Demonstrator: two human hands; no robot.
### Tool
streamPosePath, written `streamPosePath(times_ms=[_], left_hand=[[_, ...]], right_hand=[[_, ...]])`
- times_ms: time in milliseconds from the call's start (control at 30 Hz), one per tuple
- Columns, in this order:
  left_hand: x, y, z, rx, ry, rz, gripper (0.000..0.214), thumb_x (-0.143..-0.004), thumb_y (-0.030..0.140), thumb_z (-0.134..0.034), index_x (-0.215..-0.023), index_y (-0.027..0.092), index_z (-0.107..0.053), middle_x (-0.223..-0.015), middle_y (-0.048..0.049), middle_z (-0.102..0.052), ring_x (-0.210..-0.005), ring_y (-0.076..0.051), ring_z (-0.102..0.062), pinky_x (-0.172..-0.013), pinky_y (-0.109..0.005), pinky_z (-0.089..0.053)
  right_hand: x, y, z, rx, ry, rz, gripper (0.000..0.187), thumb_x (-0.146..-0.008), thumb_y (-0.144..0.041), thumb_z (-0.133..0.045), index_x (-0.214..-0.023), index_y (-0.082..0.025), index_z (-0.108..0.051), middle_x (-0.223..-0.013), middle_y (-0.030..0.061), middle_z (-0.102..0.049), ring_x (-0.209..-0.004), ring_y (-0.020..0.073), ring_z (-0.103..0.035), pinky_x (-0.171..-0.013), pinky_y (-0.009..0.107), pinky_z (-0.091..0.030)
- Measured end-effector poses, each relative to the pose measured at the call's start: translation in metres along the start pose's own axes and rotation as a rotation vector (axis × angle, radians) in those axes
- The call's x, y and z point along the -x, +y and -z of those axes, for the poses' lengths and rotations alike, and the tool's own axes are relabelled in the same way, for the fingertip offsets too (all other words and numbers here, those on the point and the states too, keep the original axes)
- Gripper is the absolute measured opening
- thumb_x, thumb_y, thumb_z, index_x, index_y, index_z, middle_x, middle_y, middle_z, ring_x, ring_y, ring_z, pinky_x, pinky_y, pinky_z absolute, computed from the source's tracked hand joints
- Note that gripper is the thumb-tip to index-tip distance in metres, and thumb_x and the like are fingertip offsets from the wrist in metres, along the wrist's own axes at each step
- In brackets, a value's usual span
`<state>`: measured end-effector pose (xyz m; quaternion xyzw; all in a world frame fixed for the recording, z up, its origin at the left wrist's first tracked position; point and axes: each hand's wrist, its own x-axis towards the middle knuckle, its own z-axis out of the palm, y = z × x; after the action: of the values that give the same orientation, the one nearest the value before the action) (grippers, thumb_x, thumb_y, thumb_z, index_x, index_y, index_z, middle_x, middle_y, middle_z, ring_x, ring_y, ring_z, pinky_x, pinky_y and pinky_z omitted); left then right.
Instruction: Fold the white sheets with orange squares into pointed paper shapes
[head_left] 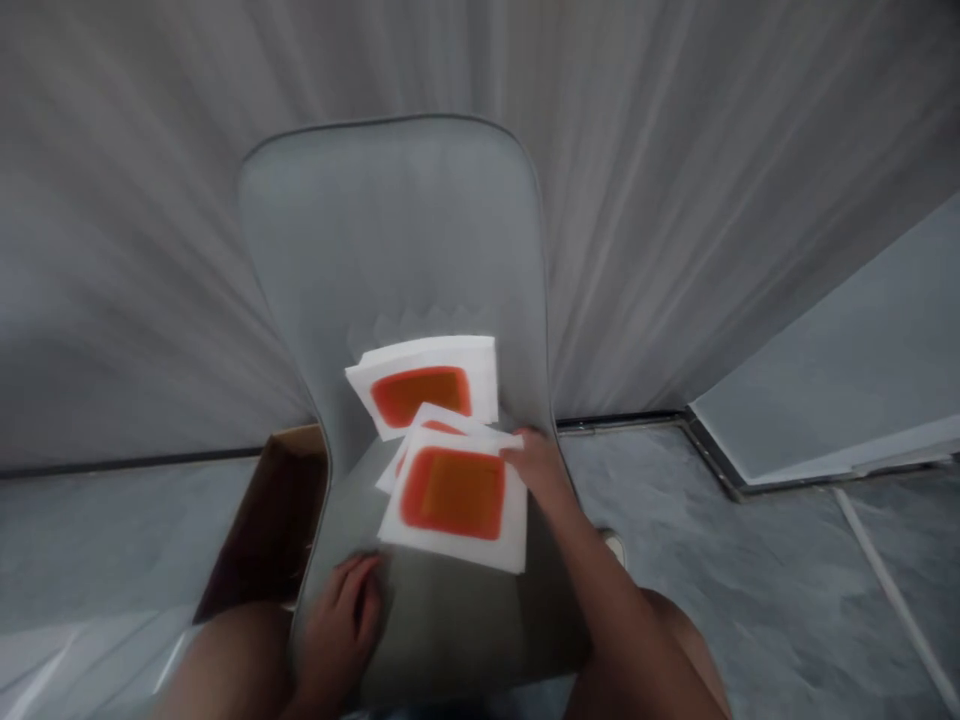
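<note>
Three white sheets with orange-red square prints lie overlapping on a grey chair point(390, 230). My right hand point(541, 472) pinches the upper right corner of the nearest sheet point(454, 495). That sheet covers most of a second sheet point(429, 416), and a third sheet point(424, 392) lies farther back against the chair's backrest. My left hand point(341, 620) rests on the seat with its fingers slightly apart, close to the nearest sheet's lower left corner but holding nothing.
A brown cardboard box point(266, 525) stands left of the chair. Behind hangs a pleated grey curtain point(675, 200). A grey panel with a metal edge point(840, 350) leans at the right above a grey floor point(660, 500).
</note>
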<state>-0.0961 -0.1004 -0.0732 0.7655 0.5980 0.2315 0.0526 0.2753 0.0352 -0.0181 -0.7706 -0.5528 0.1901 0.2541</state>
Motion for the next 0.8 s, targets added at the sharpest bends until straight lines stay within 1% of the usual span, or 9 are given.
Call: streamPosePath(times_ms=[100,200,300,367,433,500,600,700,800], left_hand=[[-0.003,0.002,0.004,-0.017,-0.002,0.025,0.03,-0.1,0.033,-0.049,-0.122,0.031,-0.069,-0.125,-0.0047,-0.073,-0.111,-0.027,-0.072,-0.093,-0.042,-0.06],[-0.006,0.005,0.008,-0.047,-0.018,0.069,0.03,-0.1,0.036,-0.048,-0.121,0.031,-0.069,-0.126,-0.0055,-0.072,-0.11,-0.027,-0.071,-0.087,-0.042,-0.059],[-0.01,0.006,0.01,-0.086,-0.056,0.089,0.031,-0.099,0.039,-0.046,-0.12,0.03,-0.068,-0.125,-0.0068,-0.071,-0.111,-0.029,-0.069,-0.09,-0.043,-0.058],[-0.011,0.008,0.012,-0.117,-0.071,0.096,0.031,-0.099,0.04,-0.046,-0.119,0.029,-0.067,-0.123,-0.0074,-0.07,-0.113,-0.029,-0.067,-0.094,-0.045,-0.056],[-0.012,0.012,0.014,-0.146,-0.075,0.107,0.031,-0.1,0.04,-0.046,-0.12,0.028,-0.066,-0.124,-0.0084,-0.068,-0.116,-0.03,-0.065,-0.1,-0.047,-0.053],[-0.012,0.015,0.015,-0.163,-0.075,0.107,0.032,-0.101,0.04,-0.044,-0.12,0.026,-0.065,-0.126,-0.0093,-0.067,-0.118,-0.03,-0.063,-0.105,-0.049,-0.051],[-0.011,0.019,0.016,-0.181,-0.074,0.104,0.032,-0.103,0.041,-0.044,-0.121,0.026,-0.065,-0.127,-0.0087,-0.067,-0.117,-0.029,-0.063,-0.104,-0.047,-0.05],[-0.009,0.018,0.016,-0.199,-0.063,0.103,0.032,-0.102,0.043,-0.047,-0.121,0.025,-0.066,-0.125,-0.0086,-0.066,-0.116,-0.029,-0.064,-0.099,-0.045,-0.052],[-0.007,0.016,0.016,-0.191,-0.06,0.081,0.032,-0.102,0.044,-0.048,-0.12,0.025,-0.066,-0.123,-0.009,-0.066,-0.114,-0.029,-0.064,-0.097,-0.044,-0.052]], right_hand=[[0.003,-0.01,0.004,0.013,-0.1,-0.004,0.024,-0.085,-0.017,-0.063,-0.1,-0.021,-0.081,-0.103,0.0112,-0.08,-0.095,0.0248,-0.074,-0.083,0.031,-0.052],[0.006,-0.019,0.01,-0.062,-0.195,-0.069,0.028,-0.088,-0.014,-0.059,-0.105,-0.02,-0.079,-0.103,0.0103,-0.081,-0.094,0.0234,-0.075,-0.079,0.03,-0.052],[0.006,-0.021,0.015,-0.123,-0.272,-0.152,0.028,-0.084,-0.016,-0.064,-0.109,-0.019,-0.077,-0.1,0.0097,-0.081,-0.092,0.0253,-0.076,-0.073,0.031,-0.053],[0.005,-0.02,0.018,-0.157,-0.353,-0.148,0.026,-0.081,-0.02,-0.071,-0.106,-0.019,-0.078,-0.098,0.0087,-0.081,-0.09,0.0255,-0.076,-0.071,0.03,-0.053],[0.005,-0.02,0.021,-0.158,-0.403,-0.098,0.024,-0.082,-0.02,-0.071,-0.104,-0.018,-0.079,-0.096,0.0077,-0.08,-0.087,0.0233,-0.075,-0.068,0.028,-0.053],[0.006,-0.022,0.023,-0.109,-0.406,-0.063,0.025,-0.085,-0.014,-0.066,-0.106,-0.017,-0.08,-0.096,0.0071,-0.08,-0.087,0.021,-0.074,-0.07,0.027,-0.053],[0.009,-0.029,0.027,-0.093,-0.385,-0.027,0.033,-0.091,-0.009,-0.057,-0.115,-0.018,-0.077,-0.106,0.0066,-0.079,-0.096,0.0211,-0.073,-0.08,0.03,-0.054],[0.01,-0.033,0.032,-0.103,-0.332,0.048,0.034,-0.097,-0.011,-0.052,-0.119,-0.021,-0.076,-0.107,0.0046,-0.078,-0.101,0.0232,-0.073,-0.086,0.034,-0.055],[0.008,-0.031,0.036,-0.13,-0.311,0.084,0.032,-0.098,-0.014,-0.053,-0.118,-0.023,-0.076,-0.103,0.003,-0.077,-0.101,0.023,-0.072,-0.088,0.034,-0.054]])
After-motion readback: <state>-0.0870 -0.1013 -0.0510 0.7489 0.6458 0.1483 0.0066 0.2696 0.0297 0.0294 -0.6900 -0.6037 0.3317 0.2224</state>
